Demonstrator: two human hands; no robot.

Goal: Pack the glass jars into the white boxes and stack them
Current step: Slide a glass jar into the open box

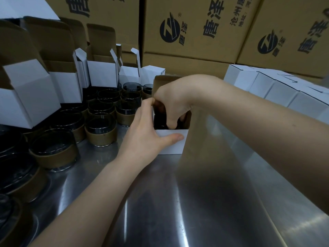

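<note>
The task looks partway through. At the far right of the steel surface (pixel 204 193), closed white boxes (pixel 277 86) lie side by side, so a good share seems packed; whether they sit in more than one layer cannot be told. Much is left: on the left many loose jars (pixel 101 132) stand crowded together, and behind them empty boxes (pixel 101 72) wait with lids up.

In the middle an open white box (pixel 171 146) is being filled. The left hand (pixel 147 132) steadies it, its grip closed round the near left corner, thumb along the front wall. The right hand (pixel 170 102) reaches down through the open top, its grip curled on a dark glass jar (pixel 159 118) that sits mostly inside the box; closing the lid and stacking are not yet done.

The jars are squat cylinders of smoky, glossy glass, each banded low with a matt brown sleeve. The boxes are thin card, smooth white outside, raw brown inside, with tuck flaps. The surface is brushed metal streaked with reflections. Large brown corrugated cartons (pixel 195 56) with black print wall off the far side
</note>
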